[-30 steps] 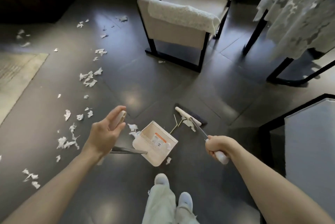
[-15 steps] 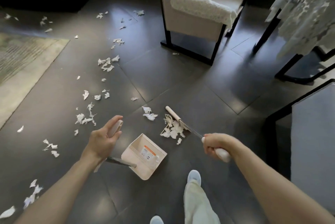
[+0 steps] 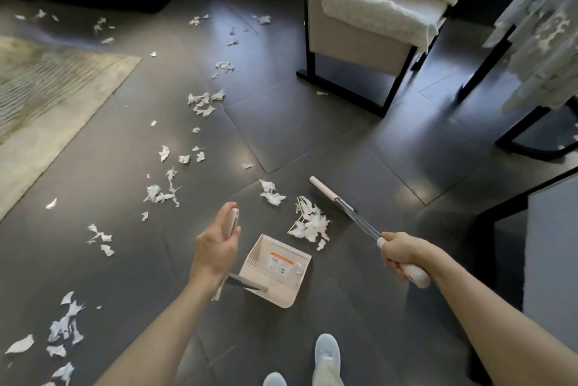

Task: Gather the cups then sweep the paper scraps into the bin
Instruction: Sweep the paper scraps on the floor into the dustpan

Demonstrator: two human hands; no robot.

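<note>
Right hand [image 3: 403, 255] grips the broom [image 3: 356, 216], left hand [image 3: 215, 248] the dustpan [image 3: 275, 266] — scrap pile [image 3: 309, 224] just beyond, between them.

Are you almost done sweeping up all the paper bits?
Not nearly. Done: one little pile sits gathered by the broom head; no cups show, so that part I cannot tell. In hand: the right hand grips the broom, the left hand holds the dustpan by its handle, pan looking empty. Left: many scraps lie along the floor, and no bin is in view.
</note>
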